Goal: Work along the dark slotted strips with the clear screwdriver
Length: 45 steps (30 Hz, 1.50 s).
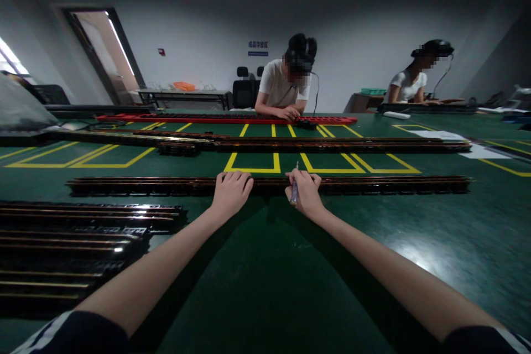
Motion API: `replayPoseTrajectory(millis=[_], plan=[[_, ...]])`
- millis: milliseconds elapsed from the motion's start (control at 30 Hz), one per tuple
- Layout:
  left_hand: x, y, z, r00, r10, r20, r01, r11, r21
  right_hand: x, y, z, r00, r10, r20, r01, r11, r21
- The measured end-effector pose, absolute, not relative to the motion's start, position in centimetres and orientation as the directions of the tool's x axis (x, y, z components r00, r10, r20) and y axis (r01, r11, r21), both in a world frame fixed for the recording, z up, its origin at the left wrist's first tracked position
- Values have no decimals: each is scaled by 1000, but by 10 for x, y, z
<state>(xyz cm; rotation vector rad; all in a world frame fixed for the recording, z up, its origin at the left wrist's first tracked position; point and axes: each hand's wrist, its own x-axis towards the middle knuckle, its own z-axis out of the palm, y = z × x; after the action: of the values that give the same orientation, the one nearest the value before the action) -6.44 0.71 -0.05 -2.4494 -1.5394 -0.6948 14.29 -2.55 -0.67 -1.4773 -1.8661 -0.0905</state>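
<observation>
A long black rail [385,184] with copper-coloured strips lies crosswise on the green table in front of me. My left hand [231,193] is on it left of the middle, fingers bent over the top and thumb on the near side. To the right, my right hand [307,193] is closed around a small screwdriver [294,193] with a see-through handle. Its thin shaft points up and away from me, and this hand also rests against the rail. The far sides of my fingertips are hidden.
More black rails [83,243] lie stacked at the left. Another row of rails [340,145] runs across the table farther back, behind yellow tape outlines [253,170]. A co-worker [286,86] leans over a red rail [166,119] opposite; another person [409,83] sits at the far right.
</observation>
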Motion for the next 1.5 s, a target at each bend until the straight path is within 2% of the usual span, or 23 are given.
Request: replayPoseTrajectory(millis=[200, 433, 667, 800, 933, 1167, 1300, 1400, 1500], plan=[[-64, 7, 0, 362, 807, 467, 886, -453, 96, 143, -23, -6, -20, 844, 537, 934, 207, -290], [-63, 6, 1, 353, 801, 484, 894, -441, 78, 140, -22, -6, -58, 841, 538, 923, 251, -292], [-63, 5, 2, 353, 808, 472, 887, -449, 106, 141, -27, -3, 62, 824, 563, 919, 173, -354], [-64, 5, 2, 354, 808, 471, 883, -454, 116, 141, -28, -2, -28, 824, 566, 901, 266, -342], [-64, 5, 1, 354, 806, 474, 883, -455, 114, 141, -27, -4, -131, 836, 532, 917, 306, -256], [-64, 5, 1, 357, 803, 476, 882, -459, 112, 138, -28, -2, -127, 853, 507, 925, 286, -249], [-63, 6, 1, 365, 792, 490, 888, -455, 73, 134, -31, 1, -193, 811, 552, 929, 332, -163], [-63, 6, 0, 369, 783, 501, 890, -453, 52, 135, -30, 2, -113, 819, 562, 954, 247, -169], [-63, 6, -1, 368, 785, 499, 889, -454, 57, 138, -30, 1, -16, 829, 559, 952, 184, -246]])
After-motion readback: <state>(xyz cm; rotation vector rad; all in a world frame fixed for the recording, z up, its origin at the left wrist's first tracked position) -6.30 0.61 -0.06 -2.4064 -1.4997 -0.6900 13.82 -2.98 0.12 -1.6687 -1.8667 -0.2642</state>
